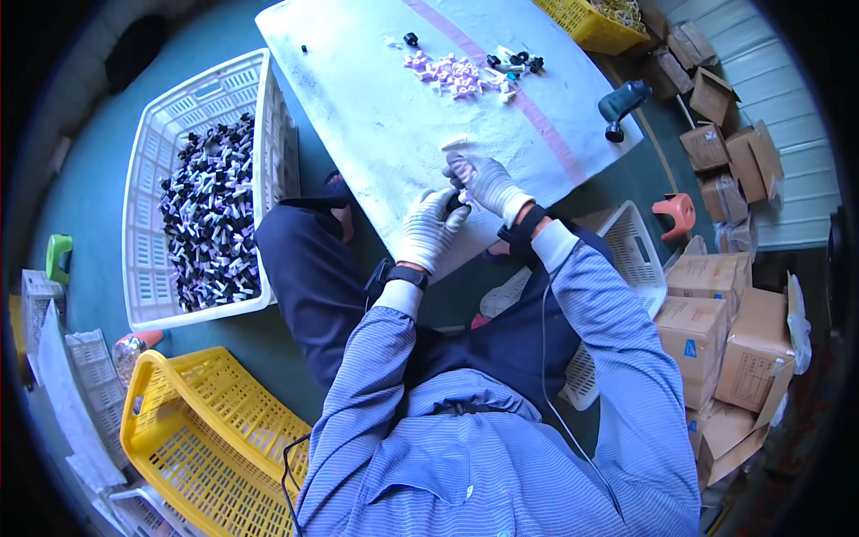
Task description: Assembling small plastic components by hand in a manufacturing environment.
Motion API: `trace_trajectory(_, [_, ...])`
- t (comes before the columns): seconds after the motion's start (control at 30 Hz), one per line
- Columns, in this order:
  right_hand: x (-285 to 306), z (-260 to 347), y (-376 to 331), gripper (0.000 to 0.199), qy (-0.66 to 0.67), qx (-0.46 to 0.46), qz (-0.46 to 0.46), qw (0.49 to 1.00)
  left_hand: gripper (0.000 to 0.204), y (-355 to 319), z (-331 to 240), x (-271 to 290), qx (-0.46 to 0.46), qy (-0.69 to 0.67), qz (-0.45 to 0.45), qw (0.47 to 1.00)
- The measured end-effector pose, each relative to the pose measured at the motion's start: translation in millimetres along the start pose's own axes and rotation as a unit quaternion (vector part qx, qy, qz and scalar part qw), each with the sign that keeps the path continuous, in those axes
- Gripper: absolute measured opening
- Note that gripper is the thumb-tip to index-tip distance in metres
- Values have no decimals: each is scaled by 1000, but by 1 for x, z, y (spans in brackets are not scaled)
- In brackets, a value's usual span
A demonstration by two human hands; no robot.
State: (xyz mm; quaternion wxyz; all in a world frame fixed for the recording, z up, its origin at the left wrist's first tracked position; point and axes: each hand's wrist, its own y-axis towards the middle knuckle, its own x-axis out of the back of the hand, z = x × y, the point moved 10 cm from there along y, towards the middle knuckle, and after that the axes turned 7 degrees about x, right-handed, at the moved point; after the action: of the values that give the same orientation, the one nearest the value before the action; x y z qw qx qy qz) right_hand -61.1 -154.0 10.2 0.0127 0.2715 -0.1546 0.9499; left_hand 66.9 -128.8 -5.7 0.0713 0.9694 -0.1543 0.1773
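Note:
My left hand [430, 225], in a striped white glove, is closed around a small black plastic part [455, 202] near the table's front edge. A pale pink bit shows beside that part. My right hand [488, 184], gloved too, meets it from the right with its fingers pinched together; what is between them is hidden. Just beyond the right fingertips is a white plastic piece [455, 143]; whether it is touched, I cannot tell. Farther back on the white table [358, 98] lies a pile of small pink pieces [454, 75], with black knob-like parts [519, 63] and white ones beside it.
On the left stands a white crate [265, 179] full of black-and-white parts. A yellow basket [161, 438] is at lower left, and another yellow basket [586, 25] at the far side. A dark green bottle [621, 106] lies at the table's right corner. Cardboard boxes [693, 327] stack up on the right.

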Motion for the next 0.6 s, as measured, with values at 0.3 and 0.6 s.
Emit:
trace_trajectory(0.3, [6, -1, -35, 29, -161, 100, 34, 981, 29, 2, 6, -3, -9, -7, -23, 1000])
trace_trajectory(0.6, [18, -25, -38, 23, -32, 61, -25, 997, 38, -11, 12, -6, -15, -24, -37, 999])
